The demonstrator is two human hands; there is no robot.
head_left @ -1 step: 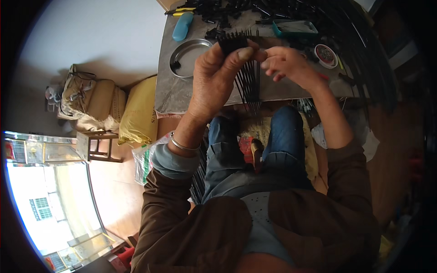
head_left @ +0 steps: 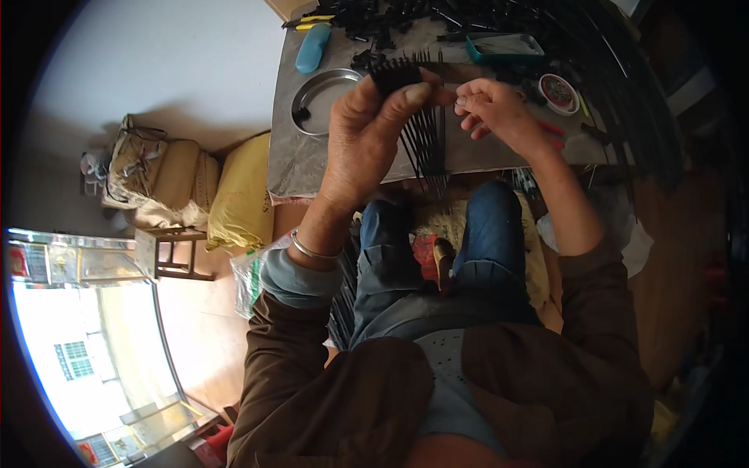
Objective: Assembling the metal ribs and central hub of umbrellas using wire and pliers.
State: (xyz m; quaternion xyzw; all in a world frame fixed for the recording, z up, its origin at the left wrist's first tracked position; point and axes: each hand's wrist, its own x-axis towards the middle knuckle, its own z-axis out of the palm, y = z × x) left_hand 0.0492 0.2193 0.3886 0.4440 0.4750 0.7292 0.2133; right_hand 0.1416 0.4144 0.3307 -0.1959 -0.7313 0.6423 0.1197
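My left hand (head_left: pixel 367 125), raised above the near edge of the table, is closed round a bundle of thin black rods (head_left: pixel 425 144). Their short ends stand up like comb teeth past my thumb, and the long parts fan down over the table edge toward my knees. Just to the right, my right hand (head_left: pixel 499 113) has its thumb and index finger pinched together near my left fingertips. Whatever sits in that pinch is too small to make out. Its other fingers curl loosely.
On the grey table (head_left: pixel 300 168) lie a round metal tray (head_left: pixel 321 97), a blue case (head_left: pixel 313 48), a teal box (head_left: pixel 505 48) and a small round tub (head_left: pixel 559 93). Black parts (head_left: pixel 390 23) heap at the back. Long black rods (head_left: pixel 616 93) line the right. Yellow sacks (head_left: pixel 242 195) stand left.
My right hand has shifted slightly away from my left fingertips, to the right. My left hand keeps its grip on the rods, nearly unmoved.
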